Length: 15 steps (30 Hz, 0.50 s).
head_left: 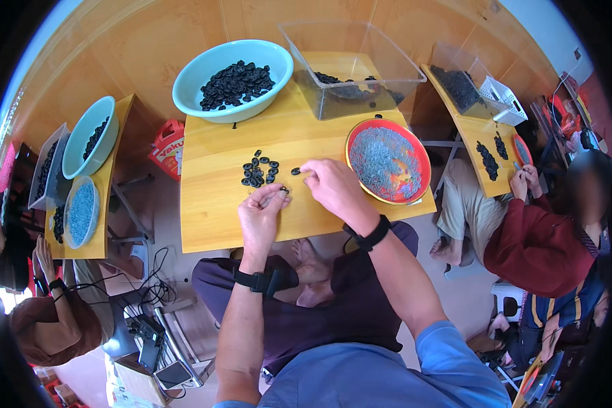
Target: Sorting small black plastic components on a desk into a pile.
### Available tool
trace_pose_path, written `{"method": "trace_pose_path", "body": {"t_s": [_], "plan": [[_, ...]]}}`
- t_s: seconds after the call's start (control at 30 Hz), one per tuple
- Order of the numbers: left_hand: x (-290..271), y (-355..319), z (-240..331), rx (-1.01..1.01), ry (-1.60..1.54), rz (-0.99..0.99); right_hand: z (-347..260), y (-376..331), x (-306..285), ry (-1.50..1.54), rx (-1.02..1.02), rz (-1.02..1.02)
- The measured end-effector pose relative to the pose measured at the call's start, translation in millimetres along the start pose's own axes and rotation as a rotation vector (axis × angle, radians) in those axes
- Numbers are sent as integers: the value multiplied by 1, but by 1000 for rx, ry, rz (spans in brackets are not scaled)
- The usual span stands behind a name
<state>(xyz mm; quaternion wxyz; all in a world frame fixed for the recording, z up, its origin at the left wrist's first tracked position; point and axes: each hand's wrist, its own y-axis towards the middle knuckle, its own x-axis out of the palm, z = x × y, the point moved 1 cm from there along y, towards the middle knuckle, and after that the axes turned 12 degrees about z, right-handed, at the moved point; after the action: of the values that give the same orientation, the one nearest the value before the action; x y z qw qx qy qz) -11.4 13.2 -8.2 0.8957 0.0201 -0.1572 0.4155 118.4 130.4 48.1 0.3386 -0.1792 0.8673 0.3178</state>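
My left hand (260, 212) is pinched shut, with a small black oval piece (285, 190) between thumb and forefinger. To its right, my right hand (333, 189) reaches in over the wooden table (211, 217), its fingertips closed at another black oval piece (296, 171). Whether that piece is lifted or rests on the wood is hard to make out. Just beyond my left hand lies a loose group of similar black pieces (257, 173). On the right of the table, a round red tray with a yellow rim (425, 160) holds many small grey-blue slender parts (384, 160).
A light-blue basin (183, 102) of black pieces and a clear plastic bin (340, 109) stand at the table's far side. People (544, 238) sit at side tables left and right. A red bag (168, 146) and cables (149, 279) lie left of my table.
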Motion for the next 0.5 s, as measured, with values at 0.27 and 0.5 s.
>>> {"method": "trace_pose_path", "body": {"t_s": [0.27,0.5], "plan": [[-3,0,1,-53,-121,-6,0,12,20,-151,-25,-118],[1,1,3,-50,-104,-93,-14,0,2,-116,-29,-165]]}}
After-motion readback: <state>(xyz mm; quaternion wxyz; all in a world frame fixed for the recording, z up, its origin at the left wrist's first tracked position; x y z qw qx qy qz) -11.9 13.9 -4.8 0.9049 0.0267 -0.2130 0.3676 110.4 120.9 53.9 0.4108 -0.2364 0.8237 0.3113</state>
